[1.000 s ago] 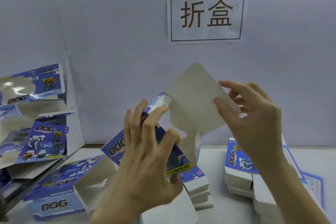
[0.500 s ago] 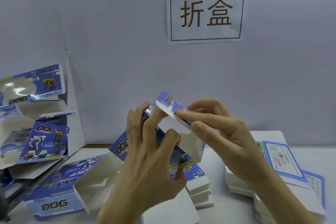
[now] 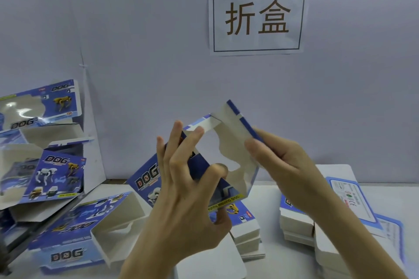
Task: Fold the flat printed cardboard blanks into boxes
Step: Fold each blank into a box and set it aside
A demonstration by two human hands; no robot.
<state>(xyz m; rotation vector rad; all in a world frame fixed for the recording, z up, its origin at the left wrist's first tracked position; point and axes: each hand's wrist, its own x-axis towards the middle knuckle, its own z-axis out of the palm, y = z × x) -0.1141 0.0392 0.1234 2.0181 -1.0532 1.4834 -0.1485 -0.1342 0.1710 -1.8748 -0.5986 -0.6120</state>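
Mid-frame, the left grip [image 3: 181,188] clasps a half-formed box [image 3: 235,129] by its printed side, fingers curled round it. The right grip [image 3: 278,165] pinches the box's blue-edged end panel, holding it above the bench [image 3: 265,190]. Folded boxes [image 3: 56,174] pile up at left and stacks of flat blanks [image 3: 294,222] sit at lower right, so much folding appears to remain. The box's lower end is hidden behind the left palm.
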